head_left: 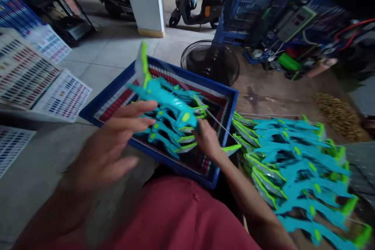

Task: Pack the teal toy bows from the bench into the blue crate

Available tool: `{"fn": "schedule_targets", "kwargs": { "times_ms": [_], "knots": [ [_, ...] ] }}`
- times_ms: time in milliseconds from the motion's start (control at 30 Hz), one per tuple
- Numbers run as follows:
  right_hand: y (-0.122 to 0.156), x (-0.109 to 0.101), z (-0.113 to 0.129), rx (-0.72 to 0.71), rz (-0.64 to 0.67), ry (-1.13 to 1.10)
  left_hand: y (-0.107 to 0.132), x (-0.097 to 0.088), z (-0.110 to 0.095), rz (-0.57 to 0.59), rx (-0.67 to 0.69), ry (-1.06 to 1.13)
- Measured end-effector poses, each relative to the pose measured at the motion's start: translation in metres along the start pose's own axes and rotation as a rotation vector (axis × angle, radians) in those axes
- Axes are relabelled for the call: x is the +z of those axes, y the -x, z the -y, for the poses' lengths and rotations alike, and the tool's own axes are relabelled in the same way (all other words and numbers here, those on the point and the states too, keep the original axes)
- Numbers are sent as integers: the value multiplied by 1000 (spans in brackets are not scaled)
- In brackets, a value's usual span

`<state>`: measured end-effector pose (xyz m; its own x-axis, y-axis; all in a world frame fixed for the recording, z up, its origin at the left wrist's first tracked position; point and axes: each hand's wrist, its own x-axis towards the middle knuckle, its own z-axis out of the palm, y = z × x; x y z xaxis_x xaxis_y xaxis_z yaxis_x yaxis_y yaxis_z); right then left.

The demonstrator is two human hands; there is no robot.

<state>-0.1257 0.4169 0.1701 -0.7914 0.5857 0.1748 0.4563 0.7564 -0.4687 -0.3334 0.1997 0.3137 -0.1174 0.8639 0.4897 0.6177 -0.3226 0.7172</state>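
My right hand is closed on the near end of a turquoise piece of plastic, the fingertips partly hidden; the piece is held over a blue crate, its bright green arm rising at the far end. My left hand, blurred, is open and holds nothing, the fingers loosely spread, near the left side of the held piece. Beneath, similar pieces lie heaped in the crate, whose lining is striped red and white. To the right, outside the crate, a row of matching pieces overlaps, with green tips at both ends and thin white strings. A black fan stands just beyond the crate's far side; farther back, a scooter is parked beside a pale pillar. White baskets stand at left.
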Motion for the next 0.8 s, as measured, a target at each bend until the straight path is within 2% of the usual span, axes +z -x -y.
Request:
{"fn": "schedule_targets", "kwargs": {
  "times_ms": [67,100,167,233,300,400,467,633,800],
  "knots": [
    [-21,71,29,53,276,144,2,-4,57,90,-108,-90],
    [-27,105,42,69,369,192,8,-1,90,134,-164,-166],
    [-34,162,58,85,471,234,28,10,157,243,-276,-273],
    [-34,204,65,90,515,244,49,21,213,402,-390,-359],
    [-31,231,65,94,542,244,65,28,252,577,-485,-450],
    [-28,253,63,98,565,229,75,32,284,792,-562,-559],
    [-27,262,63,104,574,218,76,35,297,877,-578,-581],
    [-27,272,64,99,581,198,81,49,324,970,-602,-619],
    [-27,266,55,78,572,158,79,53,335,1057,-622,-645]
  ]
}}
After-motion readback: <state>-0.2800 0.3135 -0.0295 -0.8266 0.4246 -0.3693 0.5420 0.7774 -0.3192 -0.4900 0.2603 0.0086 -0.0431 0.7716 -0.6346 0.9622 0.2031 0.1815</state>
